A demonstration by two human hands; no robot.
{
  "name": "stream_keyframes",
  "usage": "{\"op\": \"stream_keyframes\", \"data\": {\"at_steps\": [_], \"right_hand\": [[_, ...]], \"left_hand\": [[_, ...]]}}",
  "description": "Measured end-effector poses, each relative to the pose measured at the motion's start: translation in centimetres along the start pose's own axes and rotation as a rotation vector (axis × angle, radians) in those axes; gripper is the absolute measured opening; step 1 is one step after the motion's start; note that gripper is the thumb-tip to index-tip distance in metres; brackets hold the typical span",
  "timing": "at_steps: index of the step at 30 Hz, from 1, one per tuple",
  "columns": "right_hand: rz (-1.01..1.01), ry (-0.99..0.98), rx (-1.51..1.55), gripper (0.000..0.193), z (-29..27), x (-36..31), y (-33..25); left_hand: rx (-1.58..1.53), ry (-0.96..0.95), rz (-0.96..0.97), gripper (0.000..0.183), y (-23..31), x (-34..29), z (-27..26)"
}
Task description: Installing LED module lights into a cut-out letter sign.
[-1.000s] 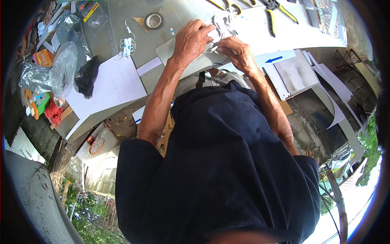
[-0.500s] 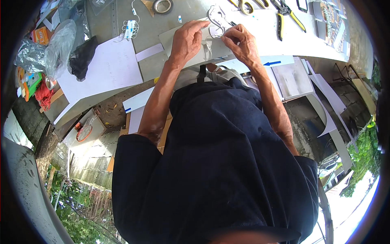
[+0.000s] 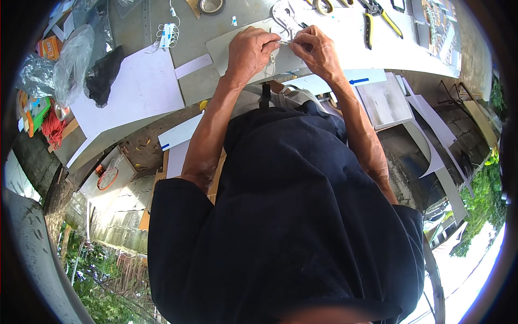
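Observation:
Both hands are raised over the table's near edge, fingertips almost meeting. My left hand (image 3: pixel 251 53) pinches one end of a thin white wire (image 3: pixel 284 42). From the other side my right hand (image 3: pixel 317 54) has thumb and forefinger pressed together on it. A thin loop (image 3: pixel 272 65) hangs below the left fingertips, over a grey flat sheet (image 3: pixel 222 47). Just beyond the fingers lies a looped white cord (image 3: pixel 281 13). The fingers partly hide what they hold.
Yellow-handled wire strippers (image 3: pixel 380 21), scissors (image 3: pixel 324 6) and a tape roll (image 3: pixel 211 5) lie along the far side. A bundled white cord with blue-white modules (image 3: pixel 168 35) rests left of my hands. White sheets (image 3: pixel 132 89), plastic bags (image 3: pixel 75 62) and red cord (image 3: pixel 53 128) are farther left.
My left hand has closed in to the right, its fingertips now on the wire close to my right fingertips. The whole view has shifted slightly.

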State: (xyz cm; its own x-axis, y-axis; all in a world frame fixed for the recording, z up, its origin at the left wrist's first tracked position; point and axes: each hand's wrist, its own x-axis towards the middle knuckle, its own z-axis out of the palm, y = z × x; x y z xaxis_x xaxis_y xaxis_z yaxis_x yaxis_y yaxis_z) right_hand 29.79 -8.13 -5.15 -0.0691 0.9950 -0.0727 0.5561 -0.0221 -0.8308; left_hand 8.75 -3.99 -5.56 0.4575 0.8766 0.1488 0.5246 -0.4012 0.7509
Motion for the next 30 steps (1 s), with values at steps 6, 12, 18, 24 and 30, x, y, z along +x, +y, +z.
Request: {"op": "stream_keyframes", "data": {"at_steps": [6, 12, 18, 24, 30], "right_hand": [[-0.012, 0.031, -0.095, 0.021, 0.4, -0.1, -0.7], [-0.037, 0.053, -0.069, 0.031, 0.2, -1.8, -0.7], [-0.089, 0.119, -0.059, 0.031, 0.4, -2.3, -0.1], [-0.073, 0.119, -0.051, 0.031, 0.6, -1.9, -0.3], [-0.080, 0.169, -0.129, 0.022, 0.8, -1.5, 0.2]], "left_hand": [[-0.003, 0.033, 0.003, 0.016, -0.3, 0.1, 0.2], [-0.021, 0.046, 0.031, 0.015, -0.7, 0.2, 0.0], [0.007, 0.075, 0.085, 0.011, -0.7, 0.0, 0.0], [0.036, 0.115, 0.094, 0.010, -0.7, 0.0, 0.5], [0.028, 0.162, 0.098, 0.009, -0.5, 0.1, 0.9]]}}
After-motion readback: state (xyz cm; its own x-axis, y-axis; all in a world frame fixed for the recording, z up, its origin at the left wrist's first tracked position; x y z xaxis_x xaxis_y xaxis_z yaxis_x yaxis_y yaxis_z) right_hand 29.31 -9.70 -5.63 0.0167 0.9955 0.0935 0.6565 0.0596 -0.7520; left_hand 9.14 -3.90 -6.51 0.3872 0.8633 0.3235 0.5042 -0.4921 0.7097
